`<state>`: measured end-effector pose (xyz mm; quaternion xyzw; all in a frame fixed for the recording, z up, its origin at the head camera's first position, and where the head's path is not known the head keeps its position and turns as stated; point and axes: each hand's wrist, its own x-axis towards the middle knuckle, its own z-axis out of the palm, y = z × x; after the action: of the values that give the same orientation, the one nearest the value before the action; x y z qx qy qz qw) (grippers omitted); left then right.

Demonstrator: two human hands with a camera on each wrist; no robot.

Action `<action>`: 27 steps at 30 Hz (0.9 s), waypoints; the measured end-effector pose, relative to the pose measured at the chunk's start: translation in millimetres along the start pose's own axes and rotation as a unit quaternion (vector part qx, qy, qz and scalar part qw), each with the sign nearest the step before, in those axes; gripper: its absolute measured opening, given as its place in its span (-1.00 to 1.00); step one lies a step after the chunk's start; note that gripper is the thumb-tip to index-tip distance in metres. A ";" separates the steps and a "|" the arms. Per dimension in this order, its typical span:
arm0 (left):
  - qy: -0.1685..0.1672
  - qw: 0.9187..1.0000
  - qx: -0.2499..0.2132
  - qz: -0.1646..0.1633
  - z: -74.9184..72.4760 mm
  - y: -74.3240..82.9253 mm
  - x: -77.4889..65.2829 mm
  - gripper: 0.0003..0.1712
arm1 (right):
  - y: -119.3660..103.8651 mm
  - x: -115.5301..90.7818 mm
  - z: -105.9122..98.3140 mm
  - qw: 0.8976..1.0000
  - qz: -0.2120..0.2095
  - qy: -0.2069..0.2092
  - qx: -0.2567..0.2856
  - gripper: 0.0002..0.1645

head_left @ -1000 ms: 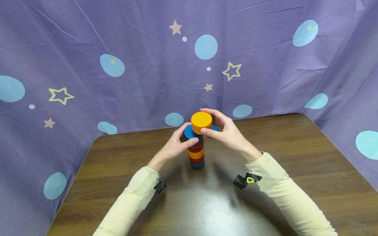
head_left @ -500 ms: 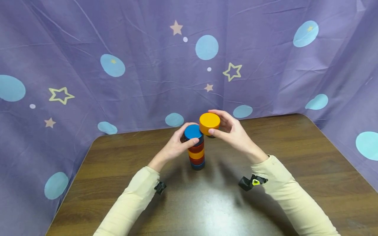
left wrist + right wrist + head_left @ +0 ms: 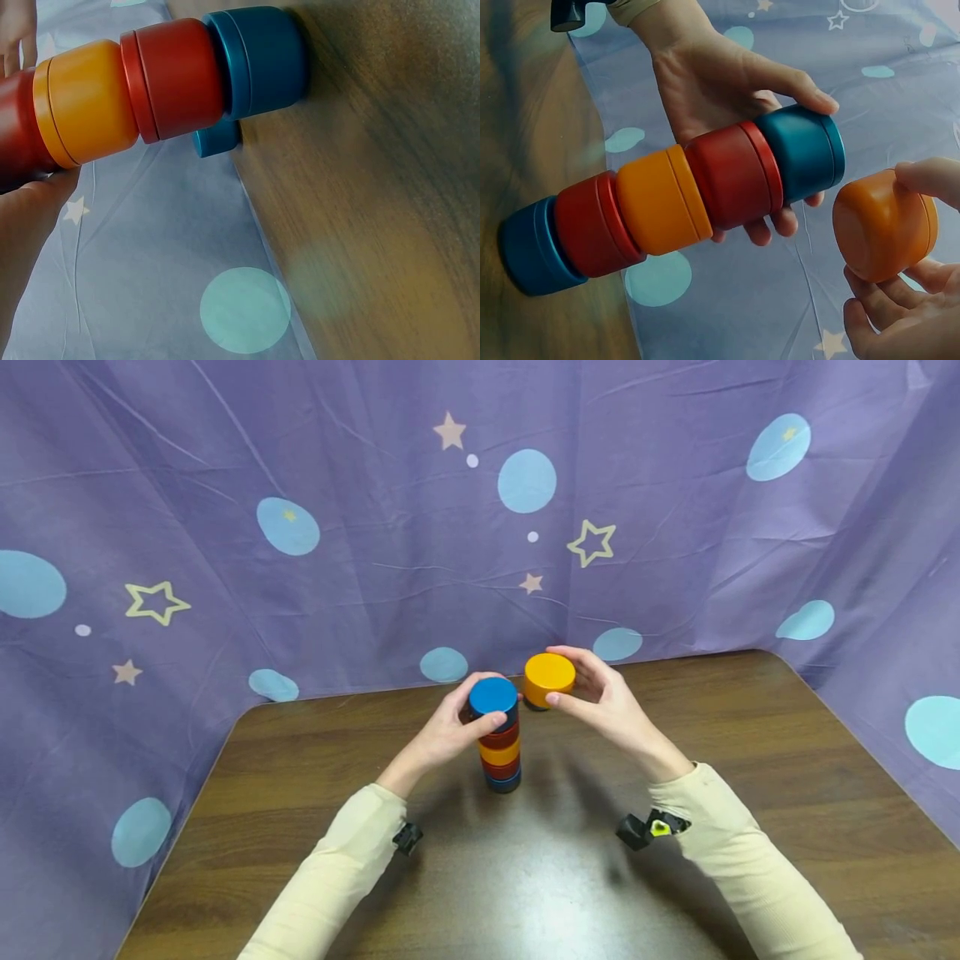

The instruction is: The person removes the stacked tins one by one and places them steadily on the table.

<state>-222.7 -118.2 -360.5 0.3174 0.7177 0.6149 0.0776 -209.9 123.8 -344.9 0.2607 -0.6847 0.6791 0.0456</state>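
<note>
An upright stack of small lidded jars stands on the table. From the bottom come a blue jar [image 3: 540, 247], a red jar [image 3: 600, 223], an orange jar [image 3: 664, 199], another red jar [image 3: 731, 176] and a blue jar [image 3: 493, 695] on top. My left hand [image 3: 438, 731] holds the stack's upper end, thumb and fingers round the top blue jar. Right of the stack and apart from it, a second orange jar [image 3: 550, 678] is held in the air by my right hand [image 3: 611, 706], between thumb and fingers.
Farther back on the wooden table [image 3: 315, 777] stands another blue jar [image 3: 216, 140], mostly hidden behind the raised orange jar in the head view. A purple curtain [image 3: 375, 510] with stars and dots hangs behind the table's far edge.
My right hand has moved right and slightly down with the orange jar, from partly over the top blue jar to beside it. My left hand has stayed on the stack.
</note>
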 end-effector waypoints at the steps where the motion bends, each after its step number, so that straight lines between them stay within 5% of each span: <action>1: -0.003 1.000 -0.004 0.001 0.1 -0.1 0.0 -0.38 | 1.1 -0.7 -0.6 1.000 0.002 0.001 -0.001 -0.31; 9: -0.006 1.000 -0.006 0.010 0.0 -2.8 0.0 -0.22 | 14.2 -4.1 -4.0 1.000 0.012 -0.001 -0.016 -0.32; 20: -0.017 0.999 -0.029 0.014 -0.5 -2.7 -0.1 -0.32 | 34.8 -11.5 -10.9 0.998 0.039 0.008 -0.038 -0.30; 27: -0.017 0.999 -0.029 0.018 0.1 -3.2 0.5 -0.21 | 46.9 -14.8 -17.2 0.997 0.052 0.022 -0.054 -0.28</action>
<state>-224.2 -118.0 -363.4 0.3383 0.6922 0.6314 0.0880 -221.9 141.9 -392.3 0.2073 -0.7318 0.6480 0.0395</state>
